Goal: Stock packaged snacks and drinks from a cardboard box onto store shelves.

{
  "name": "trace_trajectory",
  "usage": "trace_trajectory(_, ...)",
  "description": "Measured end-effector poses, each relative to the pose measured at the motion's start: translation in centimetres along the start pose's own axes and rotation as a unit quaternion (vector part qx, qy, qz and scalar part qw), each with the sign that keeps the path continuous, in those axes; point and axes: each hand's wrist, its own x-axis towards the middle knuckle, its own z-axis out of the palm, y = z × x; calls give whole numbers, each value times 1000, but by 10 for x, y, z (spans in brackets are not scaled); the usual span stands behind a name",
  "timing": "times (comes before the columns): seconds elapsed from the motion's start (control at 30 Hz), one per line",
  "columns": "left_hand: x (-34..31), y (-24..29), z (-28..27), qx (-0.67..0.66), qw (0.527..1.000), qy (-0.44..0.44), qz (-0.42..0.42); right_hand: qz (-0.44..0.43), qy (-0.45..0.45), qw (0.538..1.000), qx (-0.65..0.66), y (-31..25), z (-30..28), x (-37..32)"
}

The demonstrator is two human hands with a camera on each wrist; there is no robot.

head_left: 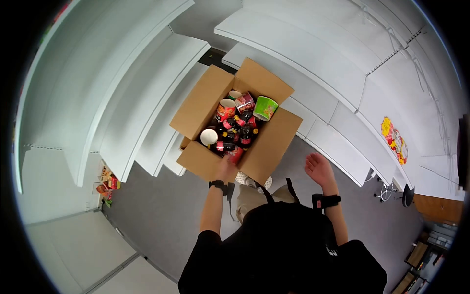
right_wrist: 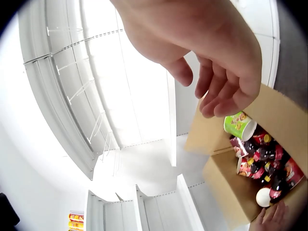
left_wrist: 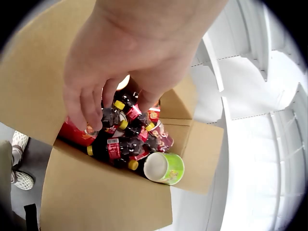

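Observation:
An open cardboard box (head_left: 270,147) holds dark bottles with red labels and yellow caps (left_wrist: 122,147), plus several cups. The left hand (head_left: 226,169) reaches over the box's near edge; in the left wrist view that hand (left_wrist: 127,57) has its thumb apart from bent fingers, fingertips at a red container (left_wrist: 77,134). Whether they touch it is unclear. The right hand (head_left: 320,170) is in the air right of the box, holding nothing, its fingers (right_wrist: 224,91) loosely bent in the right wrist view. A green cup (head_left: 265,108) lies tilted at the box's far right corner.
White shelves (head_left: 161,93) rise on the left, and more shelves (head_left: 313,68) curve along the right. The person's shoes (head_left: 264,182) are just below the box on the grey floor (head_left: 161,215). Colourful packages (head_left: 111,182) stand low at left; a wheeled chair base (head_left: 386,192) is at right.

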Motion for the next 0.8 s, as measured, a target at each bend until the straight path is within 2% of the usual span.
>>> trace_trajectory(0.03,18,-1,7,-28,997,-4,68,-15,12,1000,-19,-6,-2,-8)
trace_trajectory(0.13,54,13,10,-21,993,118,10,-48,54,997,-41,-23,-14,-29)
trace_trajectory(0.27,97,18,3,-52,991,126,8,-86,117,988,-48,-30,-26,-60)
trace_trajectory(0.4,111,28,5,-128,972,185,-73,-94,161,981,-54,-26,-39,-76)
trace_trajectory(0.43,120,28,2,-153,972,168,-57,-93,164,980,-59,-27,-43,-77)
trace_trajectory(0.47,127,26,1,-183,962,193,-65,-92,166,980,-64,-29,-47,-81)
trace_trajectory(0.53,133,20,3,-195,955,224,-12,-105,179,976,-70,-31,-44,-79)
trace_trajectory(0.63,129,16,4,-146,971,190,4,-126,174,974,-78,-28,-41,-81)
trace_trajectory(0.73,104,20,7,-24,986,164,-7,-115,142,980,-77,-28,-29,-68)
trace_trajectory(0.77,100,20,8,-44,990,132,16,-105,132,983,-76,-26,-26,-65)
trace_trajectory(0.8,88,25,12,-57,991,122,1,-95,125,985,-75,-24,-26,-64)
